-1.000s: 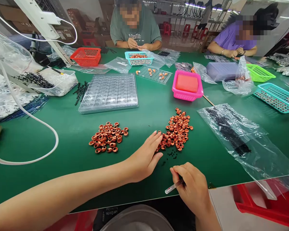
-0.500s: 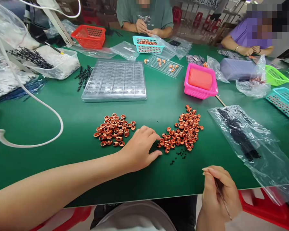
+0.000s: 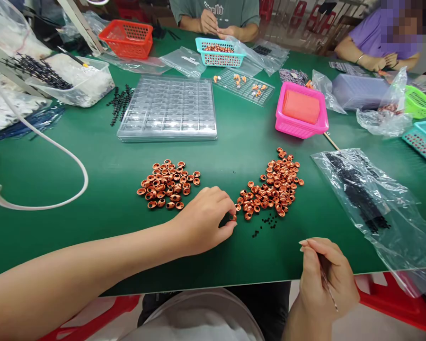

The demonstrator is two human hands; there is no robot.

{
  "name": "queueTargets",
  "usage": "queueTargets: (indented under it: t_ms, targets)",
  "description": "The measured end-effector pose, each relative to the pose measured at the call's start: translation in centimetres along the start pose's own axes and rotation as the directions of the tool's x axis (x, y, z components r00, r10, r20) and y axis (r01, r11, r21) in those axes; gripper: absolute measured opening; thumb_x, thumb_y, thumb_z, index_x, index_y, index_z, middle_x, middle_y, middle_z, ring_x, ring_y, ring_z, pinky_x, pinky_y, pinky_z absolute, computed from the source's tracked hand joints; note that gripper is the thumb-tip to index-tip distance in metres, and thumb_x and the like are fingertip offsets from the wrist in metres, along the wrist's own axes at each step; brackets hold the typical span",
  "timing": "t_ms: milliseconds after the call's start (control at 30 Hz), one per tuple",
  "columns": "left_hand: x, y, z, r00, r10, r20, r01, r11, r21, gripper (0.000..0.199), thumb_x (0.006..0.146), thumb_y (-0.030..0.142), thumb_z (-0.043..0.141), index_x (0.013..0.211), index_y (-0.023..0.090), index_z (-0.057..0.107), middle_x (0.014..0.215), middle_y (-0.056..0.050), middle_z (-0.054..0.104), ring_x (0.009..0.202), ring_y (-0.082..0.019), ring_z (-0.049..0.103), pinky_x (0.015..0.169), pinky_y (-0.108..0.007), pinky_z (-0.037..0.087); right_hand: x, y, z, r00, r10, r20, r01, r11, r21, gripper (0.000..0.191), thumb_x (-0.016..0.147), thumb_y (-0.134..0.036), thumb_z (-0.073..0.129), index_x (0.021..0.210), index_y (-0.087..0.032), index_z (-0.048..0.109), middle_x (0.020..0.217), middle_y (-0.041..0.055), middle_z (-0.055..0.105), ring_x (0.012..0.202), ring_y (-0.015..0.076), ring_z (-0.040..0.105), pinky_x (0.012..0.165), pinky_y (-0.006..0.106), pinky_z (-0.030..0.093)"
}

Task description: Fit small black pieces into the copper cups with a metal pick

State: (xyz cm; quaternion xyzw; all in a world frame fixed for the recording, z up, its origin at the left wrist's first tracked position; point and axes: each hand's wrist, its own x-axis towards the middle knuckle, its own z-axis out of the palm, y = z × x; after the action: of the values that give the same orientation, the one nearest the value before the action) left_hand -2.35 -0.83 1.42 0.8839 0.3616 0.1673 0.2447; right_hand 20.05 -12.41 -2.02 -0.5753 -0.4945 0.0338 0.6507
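My left hand (image 3: 208, 220) pinches a copper-coloured piece (image 3: 233, 218) between thumb and fingers at the left edge of the right-hand pile of copper pieces (image 3: 279, 187). Another pile of such hollow pieces (image 3: 166, 184) lies left of that hand. Small black bits (image 3: 270, 220) are scattered just below the right-hand pile. Nearer the table's front edge, my right hand (image 3: 324, 272) is closed around a thin tool (image 3: 328, 289), whose shaft slants down across the palm. The tool's tip is hidden by the fingertips.
A clear compartment tray (image 3: 170, 111) lies behind the piles. To the right are a pink basket (image 3: 301, 111) and a plastic bag of black parts (image 3: 362, 194). A white cable (image 3: 71, 156) curves at left. Two people sit across the green table (image 3: 102, 255).
My left thumb and fingers have closed on a copper piece at the pile's edge. My right hand keeps its hold on the thin tool. The whole view has shifted slightly.
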Motion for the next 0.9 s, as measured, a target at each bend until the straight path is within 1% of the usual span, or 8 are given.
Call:
queueTargets:
  t_ms: [167, 333, 433, 533, 633, 733, 833, 900]
  targets:
    - [-0.5, 0.6, 0.6, 0.994, 0.103, 0.033, -0.103, 0.995, 0.006, 0.010, 0.090, 0.011, 0.052, 0.087, 0.015, 0.060, 0.081, -0.004, 0.064, 0.078, -0.019, 0.054, 0.074, -0.034, 0.042, 0.0, 0.0, 0.1, 1.000, 0.023, 0.005, -0.023, 0.999, -0.030, 0.010, 0.084, -0.014, 0.066, 0.091, -0.020, 0.068, 0.080, 0.0038, 0.066, 0.075, 0.0187, 0.063, 0.062, 0.034, 0.047]
    - [-0.6, 0.6, 0.8, 0.977, 0.212, 0.024, -0.214, 0.973, 0.084, 0.020, 0.093, 0.004, 0.045, 0.088, 0.013, 0.062, 0.086, -0.007, 0.067, 0.081, -0.020, 0.056, 0.072, -0.034, 0.041, 0.3, -0.6, 0.0, 1.000, 0.008, 0.027, -0.008, 1.000, -0.022, 0.008, 0.085, -0.015, 0.065, 0.090, -0.020, 0.067, 0.080, 0.0036, 0.064, 0.075, 0.0187, 0.061, 0.064, 0.034, 0.046]
    - [-1.2, 0.8, 0.8, 0.958, 0.283, 0.047, -0.287, 0.952, 0.110, 0.023, 0.090, 0.000, 0.044, 0.092, 0.012, 0.064, 0.094, -0.009, 0.067, 0.083, -0.021, 0.056, 0.072, -0.035, 0.042, 0.6, -1.4, -0.3, 0.998, 0.061, 0.035, -0.058, 0.996, -0.061, 0.005, 0.088, -0.024, 0.061, 0.090, -0.021, 0.065, 0.084, 0.0054, 0.062, 0.080, 0.0211, 0.061, 0.066, 0.036, 0.047]
    - [-1.7, 1.0, 1.0, 0.944, 0.323, 0.071, -0.330, 0.936, 0.119, 0.024, 0.086, -0.002, 0.045, 0.094, 0.011, 0.064, 0.102, -0.012, 0.067, 0.088, -0.023, 0.056, 0.075, -0.037, 0.045, 0.8, -1.9, -0.5, 0.987, 0.151, 0.050, -0.153, 0.988, 0.027, 0.014, 0.092, -0.031, 0.053, 0.089, -0.021, 0.063, 0.088, 0.0079, 0.060, 0.084, 0.0224, 0.061, 0.064, 0.036, 0.047]
    - [-2.0, 1.1, 1.1, 0.942, 0.326, 0.082, -0.334, 0.935, 0.119, 0.023, 0.086, -0.001, 0.046, 0.095, 0.011, 0.064, 0.106, -0.014, 0.067, 0.092, -0.025, 0.057, 0.077, -0.039, 0.048, 0.9, -1.7, -0.1, 0.958, 0.245, 0.147, -0.267, 0.950, 0.160, 0.021, 0.095, -0.033, 0.046, 0.084, -0.021, 0.059, 0.084, 0.0074, 0.059, 0.082, 0.0216, 0.061, 0.061, 0.034, 0.047]
    - [-2.1, 1.2, 1.2, 0.954, 0.288, 0.083, -0.295, 0.951, 0.093, 0.024, 0.087, -0.001, 0.046, 0.098, 0.011, 0.064, 0.107, -0.013, 0.067, 0.092, -0.024, 0.057, 0.078, -0.039, 0.050, 0.9, -1.5, 0.6, 0.922, 0.302, 0.241, -0.350, 0.917, 0.191, 0.025, 0.098, -0.034, 0.043, 0.082, -0.021, 0.057, 0.083, 0.0069, 0.061, 0.080, 0.0210, 0.062, 0.062, 0.034, 0.049]
    - [-1.9, 1.2, 0.9, 0.971, 0.224, 0.081, -0.226, 0.974, 0.014, 0.025, 0.090, 0.000, 0.045, 0.103, 0.011, 0.063, 0.102, -0.011, 0.068, 0.089, -0.022, 0.059, 0.078, -0.037, 0.052, 0.8, -1.4, 0.6, 0.909, 0.319, 0.269, -0.367, 0.917, 0.153, 0.027, 0.099, -0.034, 0.041, 0.084, -0.021, 0.059, 0.088, 0.0079, 0.063, 0.087, 0.0220, 0.064, 0.070, 0.038, 0.053]
    - [-1.7, 1.2, 0.6, 0.979, 0.177, 0.101, -0.173, 0.984, -0.049, 0.023, 0.092, 0.003, 0.046, 0.104, 0.012, 0.063, 0.098, -0.010, 0.068, 0.088, -0.021, 0.060, 0.078, -0.035, 0.053, 0.9, -1.5, -0.3, 0.907, 0.318, 0.274, -0.340, 0.940, 0.036, 0.026, 0.099, -0.034, 0.043, 0.086, -0.020, 0.062, 0.096, 0.0095, 0.064, 0.097, 0.0237, 0.064, 0.076, 0.040, 0.054]
